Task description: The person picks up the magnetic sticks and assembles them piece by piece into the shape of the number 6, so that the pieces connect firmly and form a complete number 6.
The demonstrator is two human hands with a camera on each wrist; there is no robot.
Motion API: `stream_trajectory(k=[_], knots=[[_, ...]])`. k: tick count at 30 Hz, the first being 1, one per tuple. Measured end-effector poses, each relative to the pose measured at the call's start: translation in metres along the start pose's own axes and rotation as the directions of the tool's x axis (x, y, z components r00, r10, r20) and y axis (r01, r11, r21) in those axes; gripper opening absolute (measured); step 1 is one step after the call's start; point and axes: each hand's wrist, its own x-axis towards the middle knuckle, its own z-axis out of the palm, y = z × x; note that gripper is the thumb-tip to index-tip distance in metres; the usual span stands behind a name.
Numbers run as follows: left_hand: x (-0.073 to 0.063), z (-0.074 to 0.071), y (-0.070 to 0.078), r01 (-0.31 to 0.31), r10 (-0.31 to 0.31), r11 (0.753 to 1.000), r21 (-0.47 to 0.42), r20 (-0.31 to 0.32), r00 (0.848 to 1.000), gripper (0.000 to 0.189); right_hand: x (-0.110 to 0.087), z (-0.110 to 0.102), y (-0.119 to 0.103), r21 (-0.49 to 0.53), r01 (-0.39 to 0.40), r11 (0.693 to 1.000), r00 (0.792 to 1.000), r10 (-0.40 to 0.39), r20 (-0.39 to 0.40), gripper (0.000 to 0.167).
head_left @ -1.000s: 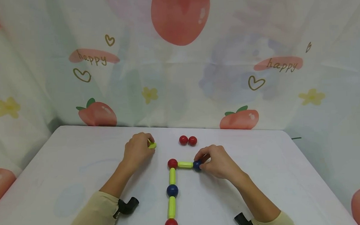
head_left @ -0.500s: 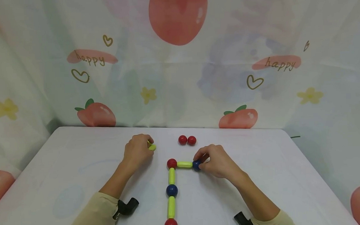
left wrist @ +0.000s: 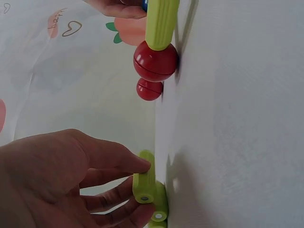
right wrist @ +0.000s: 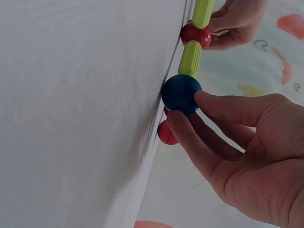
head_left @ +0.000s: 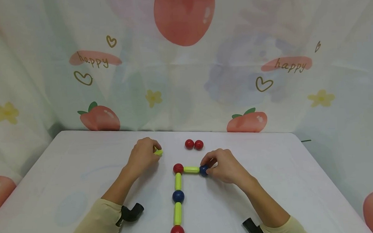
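My left hand (head_left: 144, 152) pinches a yellow-green magnetic rod (left wrist: 144, 183) between thumb and fingers at the back left of the table. More such rods (left wrist: 161, 202) lie right beside it, mostly hidden by the hand in the head view. With thumb and fingertips, my right hand (head_left: 226, 166) grips a dark blue ball (right wrist: 180, 93). That ball ends a short rod (head_left: 191, 169) running right from a red corner ball (head_left: 178, 168). From the corner, a line of rods comes towards me through another blue ball (head_left: 178, 196) to a near red ball (head_left: 177, 232).
Two loose red balls (head_left: 194, 144) sit side by side behind the L-shaped chain, between the hands. The white table (head_left: 83, 168) ends at a printed cloth backdrop (head_left: 185, 78). Black wrist-camera mounts (head_left: 132, 213) stick out at the cuffs.
My left fingers have shifted slightly, and the rod in them sits at a slightly different angle. The right hand keeps its grip on the blue ball; the chain stays in place.
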Motion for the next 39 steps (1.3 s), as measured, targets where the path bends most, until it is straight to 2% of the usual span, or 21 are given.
stream_trajectory(k=[10,15,19,23,27,32,39], knots=[[-0.001,-0.006,0.008,-0.014,0.014,1.0,0.001,0.101,0.995,0.016,0.0,0.0,0.001,0.003,0.013,1.0,1.0,-0.013,0.008,0.02],[-0.006,-0.01,0.014,-0.054,0.052,0.998,0.012,0.166,0.985,0.017,0.0,0.0,0.002,0.005,0.016,1.0,1.0,-0.016,0.006,0.02],[-0.009,-0.012,0.018,-0.109,0.103,0.994,0.017,0.212,0.972,0.018,0.001,0.0,0.002,0.002,0.027,1.0,1.0,-0.027,0.002,0.019],[-0.012,-0.014,0.022,-0.172,0.161,0.985,0.024,0.235,0.959,0.017,0.001,0.0,0.003,-0.004,0.035,0.999,0.999,-0.035,-0.002,0.019],[-0.016,-0.015,0.027,-0.198,0.188,0.98,0.015,0.252,0.949,0.018,0.001,0.001,0.003,-0.007,0.037,0.999,0.999,-0.037,-0.003,0.019],[-0.022,-0.017,0.037,-0.223,0.221,0.974,-0.027,0.296,0.929,0.016,0.0,0.002,0.002,-0.006,0.036,0.999,0.999,-0.036,0.001,0.019],[-0.027,-0.016,0.046,-0.277,0.302,0.953,-0.119,0.358,0.884,0.013,0.001,0.0,0.002,-0.001,0.024,1.0,1.0,-0.024,0.003,0.019]])
